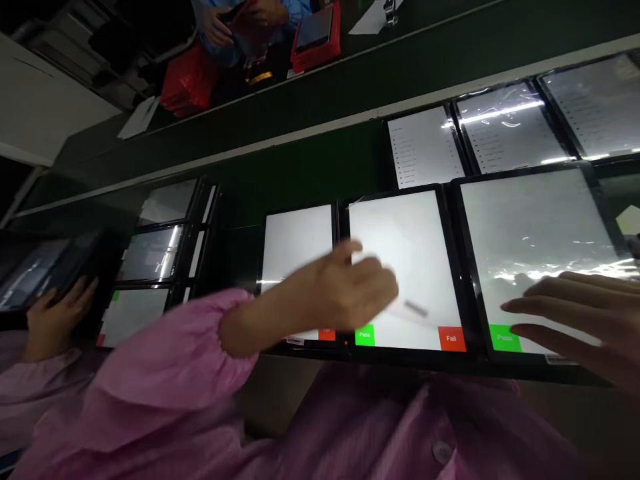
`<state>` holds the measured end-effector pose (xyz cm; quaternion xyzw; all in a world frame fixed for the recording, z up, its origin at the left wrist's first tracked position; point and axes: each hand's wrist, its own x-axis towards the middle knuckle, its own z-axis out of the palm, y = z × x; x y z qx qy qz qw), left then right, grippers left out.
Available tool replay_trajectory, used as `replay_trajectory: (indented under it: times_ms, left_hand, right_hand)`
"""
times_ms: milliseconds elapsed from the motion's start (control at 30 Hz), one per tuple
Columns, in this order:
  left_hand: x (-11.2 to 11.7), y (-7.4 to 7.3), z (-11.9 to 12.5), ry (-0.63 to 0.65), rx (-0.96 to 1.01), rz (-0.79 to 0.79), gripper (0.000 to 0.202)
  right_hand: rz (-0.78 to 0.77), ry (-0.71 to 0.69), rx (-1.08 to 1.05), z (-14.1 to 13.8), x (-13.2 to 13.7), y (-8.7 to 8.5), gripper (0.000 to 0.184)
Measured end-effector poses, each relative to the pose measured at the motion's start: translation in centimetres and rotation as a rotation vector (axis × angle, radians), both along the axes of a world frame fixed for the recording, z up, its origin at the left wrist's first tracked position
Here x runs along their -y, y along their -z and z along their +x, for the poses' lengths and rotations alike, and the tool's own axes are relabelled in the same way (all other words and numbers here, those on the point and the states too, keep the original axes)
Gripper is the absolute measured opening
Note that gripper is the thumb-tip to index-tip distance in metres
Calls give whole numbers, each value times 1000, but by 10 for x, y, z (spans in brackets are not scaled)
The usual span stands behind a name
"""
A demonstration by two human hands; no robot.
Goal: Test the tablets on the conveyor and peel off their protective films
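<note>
My left hand (350, 293), in a pink sleeve, is closed in a fist over the middle tablet (400, 233). A thin pen-like stick (416, 309) with a dark end sticks out from it, smeared by motion. This tablet's lit white screen carries a green Pass box and a red Fail box. My right hand (580, 313) hovers or rests over the lower part of the right tablet (535, 227), fingers stretched out; I cannot tell whether it touches. The left tablet (297, 243), also white, is partly covered by my left forearm.
Behind lie several tablets (425, 147) showing lists. More tablets (155, 253) stand in stacks at the left. Beside them a co-worker's hand (63, 310) touches a dark tablet (40, 267). Across the bench, a person in blue handles a red case (255, 30) near a red stack (187, 80).
</note>
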<state>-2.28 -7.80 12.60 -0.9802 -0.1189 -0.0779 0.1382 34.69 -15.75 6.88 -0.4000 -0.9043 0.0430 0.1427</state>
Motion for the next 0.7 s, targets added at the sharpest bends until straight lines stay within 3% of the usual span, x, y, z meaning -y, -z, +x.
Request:
replay_trajectory:
  times_ms: [67, 167, 300, 400, 567, 700]
  left_hand:
    - [-38, -23, 7, -265, -80, -21, 39]
    - [-83, -54, 9, -680, -56, -39, 41]
    - [-105, -68, -5, -937, 33, -37, 41]
    - [-101, -64, -24, -975, 105, -26, 39]
    - [-82, -52, -56, -875, 253, -15, 41]
    - [-70, -45, -69, -824, 424, -22, 42]
  right_hand:
    - [44, -130, 35, -21, -8, -12, 48]
    - [83, -142, 5, -40, -17, -25, 48]
    - [82, -121, -62, -48, -23, -36, 36]
    - [91, -146, -47, -55, -27, -36, 25]
    - [43, -202, -7, -70, -39, -23, 32]
    - [31, -156, -97, -74, -60, -19, 32]
